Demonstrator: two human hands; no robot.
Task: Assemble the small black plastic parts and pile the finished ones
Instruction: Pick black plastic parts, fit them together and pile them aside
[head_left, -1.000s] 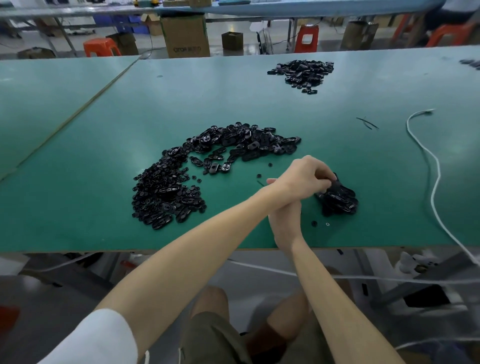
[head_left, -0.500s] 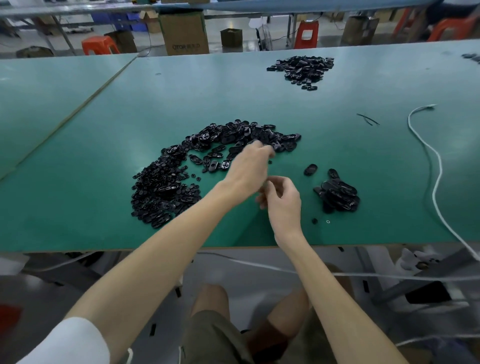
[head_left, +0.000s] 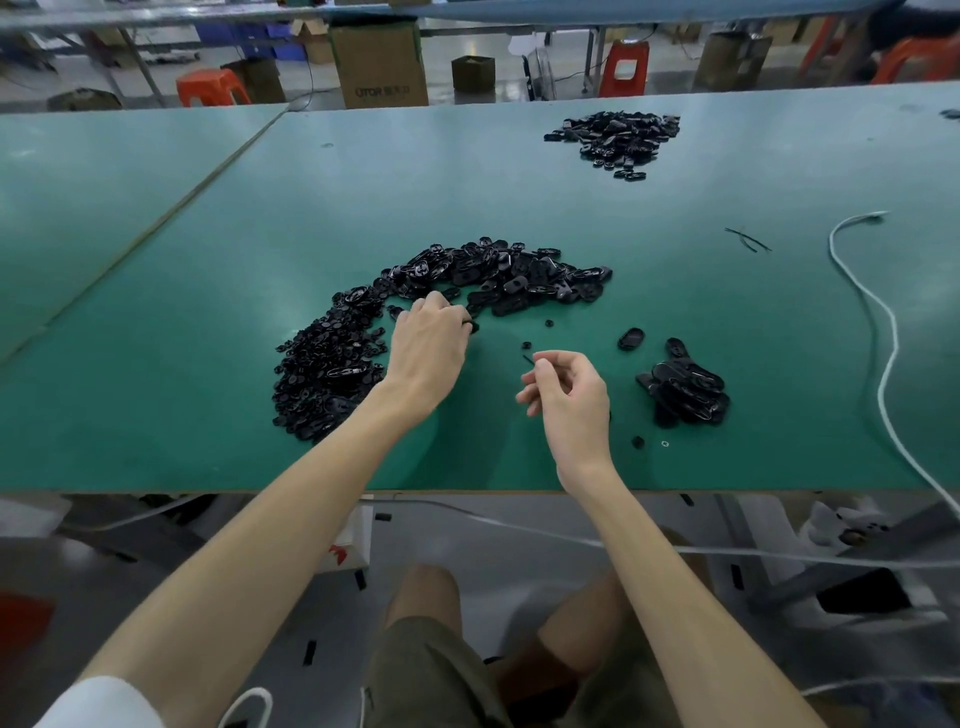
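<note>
A long arc of loose black plastic parts lies mid-table, with small pieces on its left side (head_left: 322, 374) and larger oval shells along its top (head_left: 514, 278). My left hand (head_left: 428, 343) is at the arc's inner edge, fingers curled down, pinching a small black part (head_left: 470, 326). My right hand (head_left: 571, 389) hovers just right of it with loosely curled fingers and holds nothing. The small pile of finished parts (head_left: 685, 392) sits right of my right hand. Two single oval shells (head_left: 631, 339) lie just beyond that pile.
The green table (head_left: 208, 415) ends at its near edge in front of my knees. A second black pile (head_left: 618, 137) sits far back right. A white cable (head_left: 883, 338) snakes along the right side. Tiny stray bits (head_left: 638, 441) lie near the finished pile.
My left hand left the finished pile on the right, swung left across the table and now picks at the loose arc. My right hand stayed near the middle and relaxed.
</note>
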